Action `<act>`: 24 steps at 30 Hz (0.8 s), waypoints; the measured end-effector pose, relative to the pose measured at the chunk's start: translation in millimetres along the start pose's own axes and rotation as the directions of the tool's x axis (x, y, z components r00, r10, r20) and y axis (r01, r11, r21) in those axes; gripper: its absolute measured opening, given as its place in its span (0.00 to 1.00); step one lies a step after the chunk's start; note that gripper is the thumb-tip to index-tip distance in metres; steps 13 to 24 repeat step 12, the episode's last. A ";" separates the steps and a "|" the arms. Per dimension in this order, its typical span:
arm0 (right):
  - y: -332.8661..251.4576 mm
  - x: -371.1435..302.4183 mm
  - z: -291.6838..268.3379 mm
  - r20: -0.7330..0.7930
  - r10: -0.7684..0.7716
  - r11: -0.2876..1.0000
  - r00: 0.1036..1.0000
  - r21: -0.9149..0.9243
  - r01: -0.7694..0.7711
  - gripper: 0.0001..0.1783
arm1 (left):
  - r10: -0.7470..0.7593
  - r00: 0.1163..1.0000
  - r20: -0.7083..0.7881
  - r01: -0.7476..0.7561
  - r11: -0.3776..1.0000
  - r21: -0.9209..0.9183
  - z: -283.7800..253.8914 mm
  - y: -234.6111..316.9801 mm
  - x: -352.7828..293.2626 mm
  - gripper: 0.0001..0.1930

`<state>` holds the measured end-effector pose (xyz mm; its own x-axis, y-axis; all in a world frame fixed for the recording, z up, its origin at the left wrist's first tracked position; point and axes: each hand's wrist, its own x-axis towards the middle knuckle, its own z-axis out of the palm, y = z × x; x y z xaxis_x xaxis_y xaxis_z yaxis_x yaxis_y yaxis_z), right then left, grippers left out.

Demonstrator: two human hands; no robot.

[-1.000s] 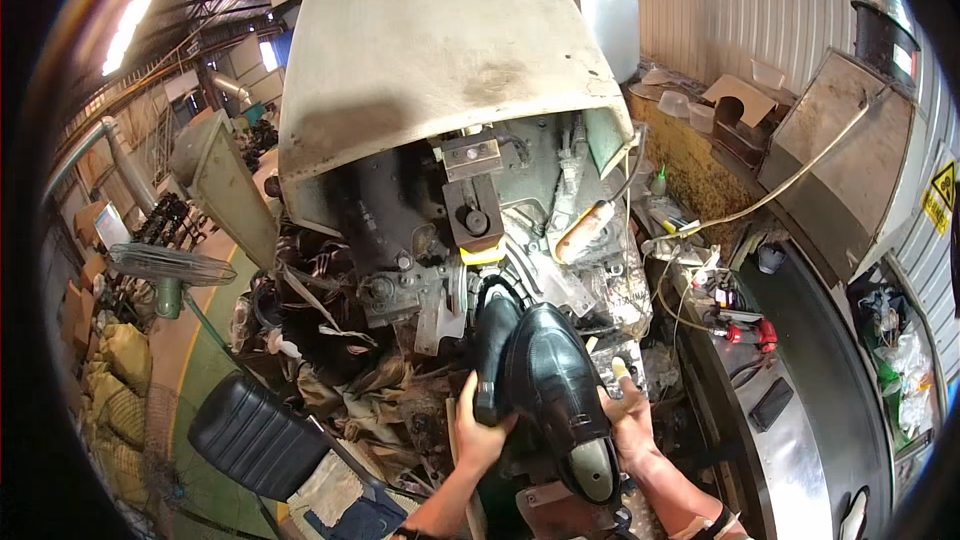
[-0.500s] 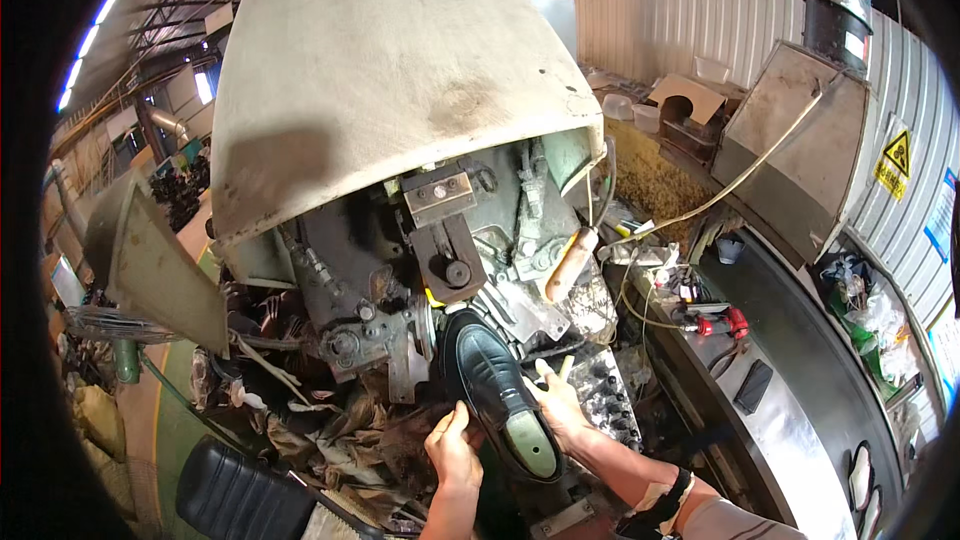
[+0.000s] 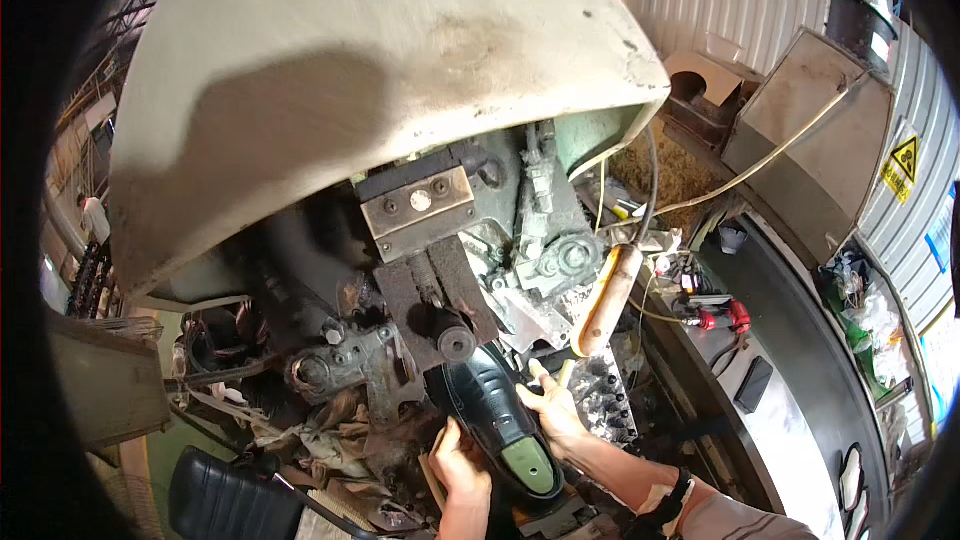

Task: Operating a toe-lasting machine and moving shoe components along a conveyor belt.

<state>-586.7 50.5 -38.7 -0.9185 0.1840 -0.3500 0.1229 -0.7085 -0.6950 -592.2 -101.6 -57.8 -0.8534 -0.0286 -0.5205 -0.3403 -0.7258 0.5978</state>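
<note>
A black leather loafer [image 3: 482, 392] sits on a green shoe last [image 3: 529, 464], its toe pointing up into the machine. The toe tip is hidden beneath a dark metal block [image 3: 424, 290] with a round knob [image 3: 456, 340]. My left hand [image 3: 461, 467] is closed on the left side of the shoe toward the heel. On the opposite side, my right hand [image 3: 557, 410] grips the shoe, thumb against the upper. The undersides of both hands' grips are out of sight.
A large cream hood [image 3: 400, 30] overhangs the machine. Close by on the right hangs a wooden-handled tool [image 3: 607, 305] on a cable. Farther right are a red power tool [image 3: 724, 317], a phone [image 3: 754, 384] and a dark conveyor belt [image 3: 800, 330]. A black padded seat [image 3: 225, 500] stands lower left.
The view has moved closer to the machine, and the hood looms larger. The shoe's toe, visible before, is now tucked under the block. Both hands keep hold of the shoe.
</note>
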 end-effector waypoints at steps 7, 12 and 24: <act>24.6 16.4 -13.9 0.068 -0.118 0.991 0.991 0.073 0.113 0.35 | 0.222 0.975 0.021 -0.219 0.971 -0.091 0.1 -25.3 20.7 0.12; 26.9 14.5 -12.3 0.041 -0.158 0.985 0.987 0.073 0.155 0.32 | 0.269 0.963 0.023 -0.268 0.963 -0.037 -7.4 -30.4 24.7 0.13; 26.9 14.5 -12.3 0.041 -0.158 0.985 0.987 0.073 0.155 0.32 | 0.269 0.963 0.023 -0.268 0.963 -0.037 -7.4 -30.4 24.7 0.13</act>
